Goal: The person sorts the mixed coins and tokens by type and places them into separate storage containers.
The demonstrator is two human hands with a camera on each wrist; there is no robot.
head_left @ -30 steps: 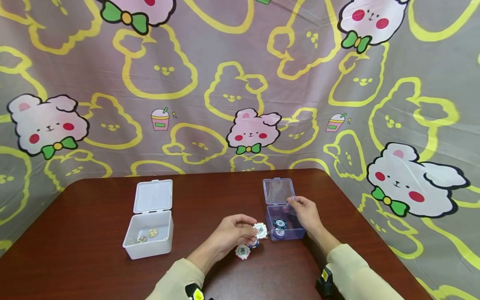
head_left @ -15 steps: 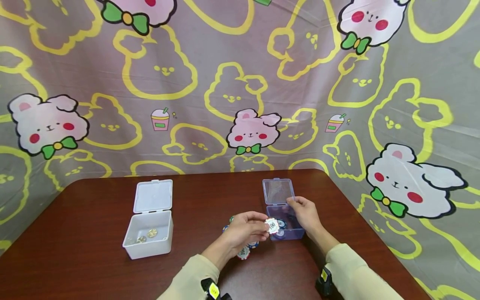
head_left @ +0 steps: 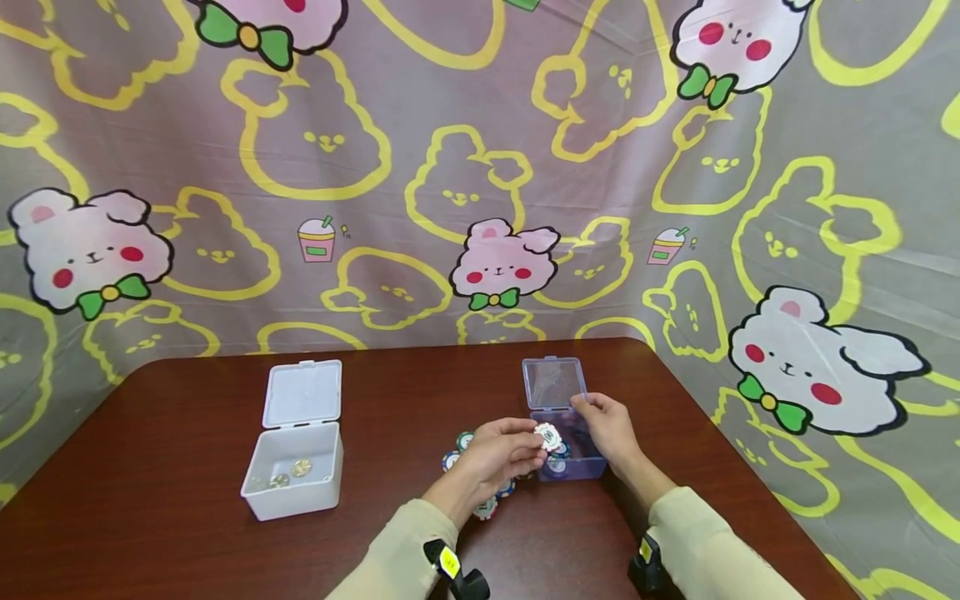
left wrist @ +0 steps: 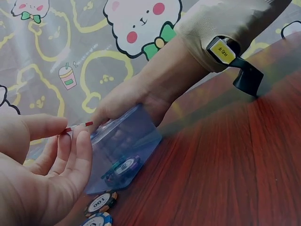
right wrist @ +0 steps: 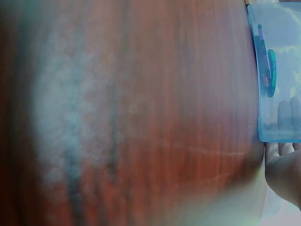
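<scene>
My left hand [head_left: 495, 458] pinches a white poker chip with red edge marks [head_left: 548, 437] between thumb and fingers, at the left front of an open translucent blue-purple box [head_left: 581, 470]. In the left wrist view the chip is seen nearly edge-on, above the box wall. Several chips [left wrist: 124, 167] lie inside the box, seen through its wall. My right hand [head_left: 611, 425] grips the box's right side, thumb by the lid hinge. Under and beside my left hand are loose chips, among them a blue-and-white one [head_left: 451, 461] and a red-edged one [head_left: 485, 508], partly hidden.
An open white box [head_left: 292, 500] with gold-coloured coins [head_left: 302, 467] in it stands on the left of the brown table [head_left: 172, 467]. The blue-purple box's raised lid [head_left: 553, 382] leans back. A patterned cloth [head_left: 405, 208] encloses the table's back and right.
My left hand has carried the white chip right and slightly up, from above the loose chips to the box's opening. My right hand stays on the box.
</scene>
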